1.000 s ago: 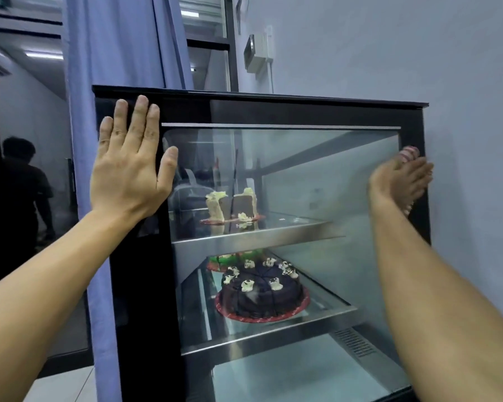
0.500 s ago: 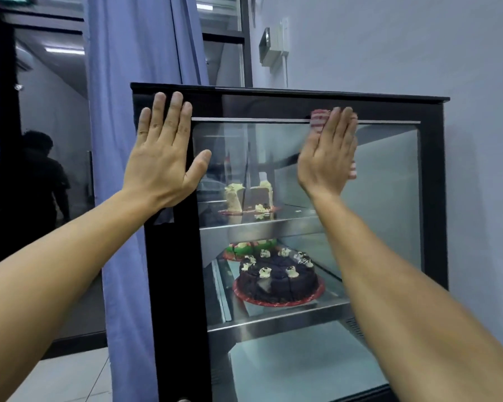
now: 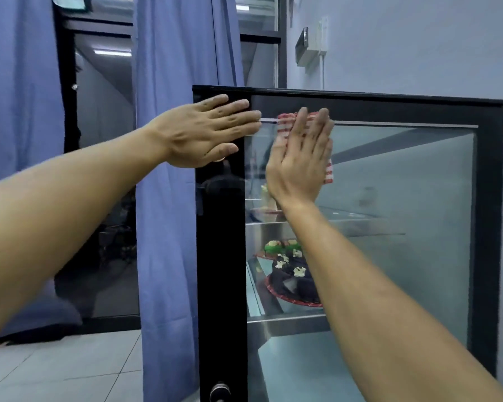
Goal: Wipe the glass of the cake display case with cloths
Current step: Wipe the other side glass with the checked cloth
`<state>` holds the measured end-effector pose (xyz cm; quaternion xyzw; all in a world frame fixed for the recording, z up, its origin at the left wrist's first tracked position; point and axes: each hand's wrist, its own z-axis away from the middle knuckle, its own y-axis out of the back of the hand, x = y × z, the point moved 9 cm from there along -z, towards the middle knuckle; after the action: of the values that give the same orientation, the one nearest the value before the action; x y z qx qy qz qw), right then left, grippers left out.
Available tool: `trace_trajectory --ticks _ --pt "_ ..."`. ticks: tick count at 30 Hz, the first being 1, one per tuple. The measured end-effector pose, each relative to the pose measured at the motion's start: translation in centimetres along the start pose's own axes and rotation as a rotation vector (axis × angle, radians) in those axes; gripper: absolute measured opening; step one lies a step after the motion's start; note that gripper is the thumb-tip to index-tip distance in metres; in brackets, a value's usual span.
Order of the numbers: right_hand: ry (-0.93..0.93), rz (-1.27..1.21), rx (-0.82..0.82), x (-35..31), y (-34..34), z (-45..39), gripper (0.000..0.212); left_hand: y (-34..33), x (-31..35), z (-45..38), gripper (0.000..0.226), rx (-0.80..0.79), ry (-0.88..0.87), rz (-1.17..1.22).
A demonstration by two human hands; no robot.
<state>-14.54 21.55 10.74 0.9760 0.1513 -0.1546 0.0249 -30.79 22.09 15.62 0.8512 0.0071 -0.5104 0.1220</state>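
A black-framed cake display case (image 3: 490, 198) stands against the wall, its side glass (image 3: 404, 271) facing me. My right hand (image 3: 298, 161) presses a red-and-white striped cloth (image 3: 285, 124) flat against the glass's upper left corner, fingers straight and pointing up. Most of the cloth is hidden under the palm. My left hand (image 3: 206, 132) lies flat with fingers pointing right on the case's black upper left corner frame. Inside, a dark chocolate cake (image 3: 294, 282) sits on a lower shelf, partly hidden by my right forearm.
A blue curtain (image 3: 169, 169) hangs just left of the case, in front of a dark glass door (image 3: 105, 184). A pale wall (image 3: 404, 44) with a small mounted box (image 3: 307, 47) runs behind the case. Light floor tiles (image 3: 64, 369) lie below left.
My right hand with the cloth has slid left along the top of the glass, from the right edge to the upper left corner. My left hand's fingers turned from upward to rightward.
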Motion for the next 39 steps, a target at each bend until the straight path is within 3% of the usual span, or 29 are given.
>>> trace_trajectory --ticks 4,6,7,10,11,15,17,18,21,22,26,28,31,32,35,37,39 --pt "0.816 0.038 -0.185 -7.6 -2.5 9.1 0.068 0.5 -2.4 0.1 0.063 0.012 -0.067 -0.048" --pt "0.999 0.096 -0.157 -6.9 -2.8 8.4 0.064 0.7 -2.5 0.1 0.060 -0.003 -0.125 -0.065" --pt "0.915 0.106 -0.117 -6.1 -2.6 6.4 0.063 0.8 -2.4 0.1 0.059 -0.004 -0.145 -0.068" --pt "0.296 -0.010 -0.002 -3.4 -0.9 0.2 0.067 0.9 -2.6 0.3 0.059 0.046 -0.134 -0.145" --pt "0.273 -0.052 0.001 -4.6 -1.0 0.8 0.068 1.0 -2.7 0.3 0.059 0.070 -0.119 -0.166" --pt "0.783 -0.068 -0.140 -10.8 -3.5 9.0 0.068 0.9 -3.2 0.5 0.059 0.091 -0.076 -0.169" --pt "0.931 -0.022 -0.100 -10.5 -3.2 8.3 0.067 1.0 -3.2 0.5 0.059 0.080 -0.073 -0.167" --pt "0.922 -0.002 -0.081 -10.1 -3.0 6.9 0.066 1.1 -3.0 0.5 0.060 0.076 -0.071 -0.162" --pt "0.650 -0.026 -0.085 -8.2 -2.2 3.4 0.072 1.2 -2.9 0.4 0.059 0.066 -0.069 -0.146" --pt "0.683 -0.027 -0.121 -8.6 -2.5 4.4 0.074 1.3 -2.9 0.5 0.059 0.062 -0.069 -0.144" --pt "1.196 0.064 -0.232 -9.3 -3.1 9.4 0.063 1.5 -2.9 0.5 0.059 0.042 -0.060 -0.145" --pt "1.160 0.080 -0.157 -9.3 -2.6 6.8 0.059 1.6 -2.8 0.5 0.060 0.042 -0.053 -0.143" --pt "0.837 0.016 -0.148 -9.6 -2.4 5.6 0.064 1.6 -2.7 0.6 0.059 0.038 -0.035 -0.148" --pt "0.859 -0.010 -0.190 -9.7 -2.9 7.7 0.066 1.6 -2.7 0.6 0.059 0.035 -0.026 -0.148" --pt "1.215 -0.023 -0.345 -9.3 -3.7 16.3 0.062 1.9 -2.2 0.6 0.060 0.018 0.025 -0.130" --pt "1.353 0.009 -0.375 -8.5 -3.3 16.7 0.059 2.4 -1.7 0.5 0.061 0.019 0.069 -0.077" --pt "1.219 0.064 -0.300 -8.2 -3.1 11.6 0.057 2.7 -1.4 0.5 0.061 0.024 0.098 -0.040"
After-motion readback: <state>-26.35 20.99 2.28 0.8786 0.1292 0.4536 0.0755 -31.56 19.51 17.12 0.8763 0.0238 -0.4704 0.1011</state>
